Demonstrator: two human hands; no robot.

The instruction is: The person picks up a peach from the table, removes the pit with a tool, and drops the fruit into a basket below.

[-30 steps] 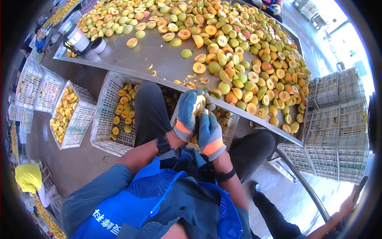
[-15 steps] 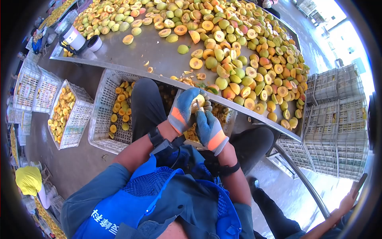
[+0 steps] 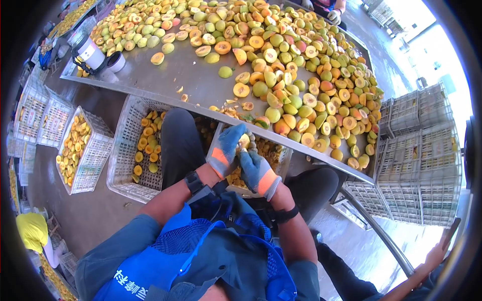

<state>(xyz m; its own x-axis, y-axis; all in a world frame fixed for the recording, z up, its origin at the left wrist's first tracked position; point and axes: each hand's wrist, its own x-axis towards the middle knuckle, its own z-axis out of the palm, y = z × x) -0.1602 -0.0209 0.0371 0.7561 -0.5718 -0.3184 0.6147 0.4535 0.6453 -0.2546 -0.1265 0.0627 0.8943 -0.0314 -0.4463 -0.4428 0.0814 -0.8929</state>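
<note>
My left hand (image 3: 229,144), in a blue and orange work glove, is closed around a yellow peach half (image 3: 244,141) just off the table's front edge. Close against the fruit is my right hand (image 3: 257,169), gloved alike, its fingers curled round a small thin-shafted tool that they mostly hide. Below both hands, between the knees, a plastic crate (image 3: 285,165) holds fruit pieces. Many cut peaches (image 3: 301,95) lie heaped on the metal table (image 3: 198,83) beyond, with small scraps near its edge.
At the left knee stands a white crate (image 3: 114,175) with peach halves; another full crate (image 3: 98,173) is farther left. A white container (image 3: 90,54) and a cup (image 3: 116,61) stand on the table. Stacked crates (image 3: 419,160) rise at right. Another person's gloved hand (image 3: 334,16) shows across the table.
My hands stay together at the peach half and appear slightly lower and left as the view shifts. The tool's shaft, visible earlier, is now mostly hidden. Another person's gloved hands appear more clearly across the table.
</note>
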